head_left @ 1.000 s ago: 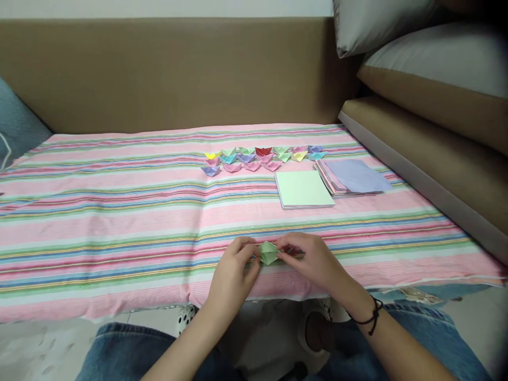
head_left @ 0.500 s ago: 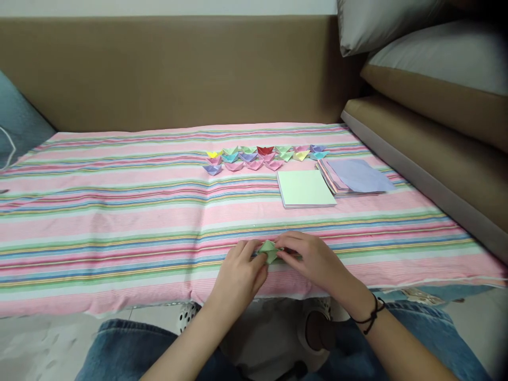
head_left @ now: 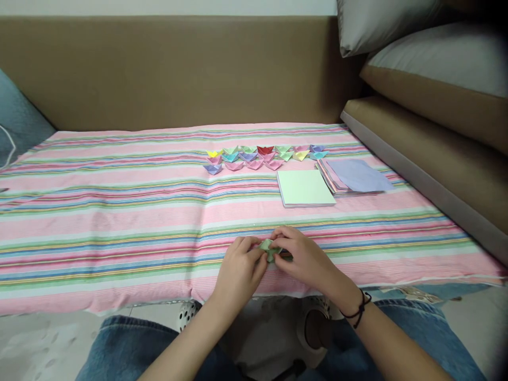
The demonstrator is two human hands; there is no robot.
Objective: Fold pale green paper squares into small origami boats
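Observation:
Between my two hands, just above the striped cloth near its front edge, is a small piece of folded green paper. My left hand pinches its left side between thumb and fingers. From the right, my right hand grips the paper with thumb and forefinger, its fingertips over part of it. Farther back, several small folded paper boats in many colours stand in rows. A stack of square light-green paper lies in front of them.
A second pile of paper, purple on top, touches the green stack's right side. The pink striped cloth covers the surface. Brown and grey cushions are piled at the right, and a brown backrest stands behind.
My right hand has shifted slightly left and its fingers now reach over the green paper. The paper looks less spread out. The boats and stacks have not moved.

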